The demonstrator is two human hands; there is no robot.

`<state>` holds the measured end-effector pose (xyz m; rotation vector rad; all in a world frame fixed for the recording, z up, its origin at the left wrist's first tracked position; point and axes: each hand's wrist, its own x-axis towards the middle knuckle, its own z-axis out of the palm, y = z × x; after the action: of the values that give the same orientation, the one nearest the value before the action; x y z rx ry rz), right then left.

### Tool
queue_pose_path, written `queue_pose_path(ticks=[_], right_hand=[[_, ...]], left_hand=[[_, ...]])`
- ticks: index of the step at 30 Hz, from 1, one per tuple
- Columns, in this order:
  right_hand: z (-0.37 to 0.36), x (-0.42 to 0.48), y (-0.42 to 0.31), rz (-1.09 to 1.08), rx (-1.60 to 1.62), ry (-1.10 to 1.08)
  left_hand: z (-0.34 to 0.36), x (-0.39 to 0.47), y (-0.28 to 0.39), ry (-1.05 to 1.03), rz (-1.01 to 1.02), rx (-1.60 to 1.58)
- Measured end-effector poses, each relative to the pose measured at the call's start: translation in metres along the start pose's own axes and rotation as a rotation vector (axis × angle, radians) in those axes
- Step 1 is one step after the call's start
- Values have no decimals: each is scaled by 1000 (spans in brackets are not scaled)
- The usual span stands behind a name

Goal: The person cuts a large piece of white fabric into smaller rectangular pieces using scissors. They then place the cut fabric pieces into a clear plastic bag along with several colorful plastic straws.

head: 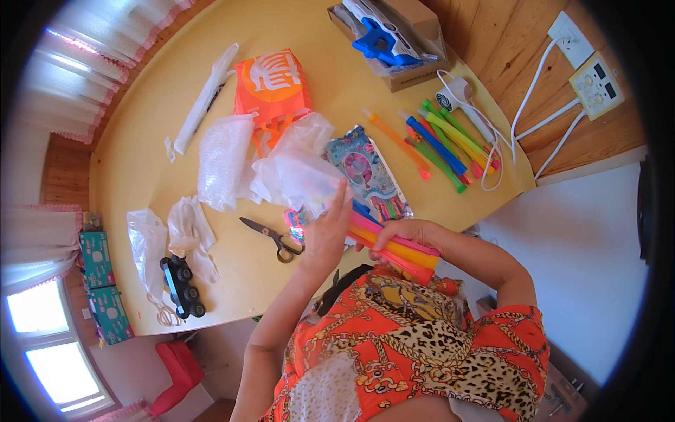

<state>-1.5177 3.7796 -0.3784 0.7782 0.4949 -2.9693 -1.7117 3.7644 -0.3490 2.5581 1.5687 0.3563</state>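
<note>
A bundle of coloured plastic tubes (pixel 403 253), pink, orange, yellow and blue, lies in my right hand (pixel 403 237), whose fingers wrap around it. The far ends of the tubes reach into a translucent plastic bag (pixel 306 176). My left hand (pixel 329 227) rests at the bag's mouth with its fingers stretched along it; whether it grips the bag is unclear. Just beyond lies a printed foil packet (pixel 364 169) of coloured items. More coloured tubes (pixel 448 142) are spread at the right of the table. Black-handled scissors (pixel 274 240) lie open left of my left hand.
Around the yellow table (pixel 221 295) lie an orange bag (pixel 274 84), bubble wrap (pixel 224 161), a black toy vehicle (pixel 183 287) and clear bags (pixel 145 248). A cardboard box (pixel 416 79) holds a blue and white toy gun. A small handheld fan (pixel 464 100) with a white cable lies near the wall sockets.
</note>
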Motion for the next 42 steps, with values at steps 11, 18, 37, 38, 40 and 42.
queue_pose_path(ticks=[11,18,37,38,40,42], right_hand=[[-22,32,-8,50,-83,146],[-23,110,-43,-541,-475,97],[88,-30,-41,-1131,-994,745],[100,-27,-44,-1127,-1006,691],[80,0,-43,-1101,-977,677],[59,24,-40,-1122,-971,729]], left_hand=[[-4,-26,26,-61,95,-189],[-26,-31,33,-166,-60,-291],[-143,10,-10,394,-447,-1331],[-140,6,-15,373,-481,-1314],[-113,3,-32,224,-561,-1259],[-99,-3,-39,152,-587,-1234]])
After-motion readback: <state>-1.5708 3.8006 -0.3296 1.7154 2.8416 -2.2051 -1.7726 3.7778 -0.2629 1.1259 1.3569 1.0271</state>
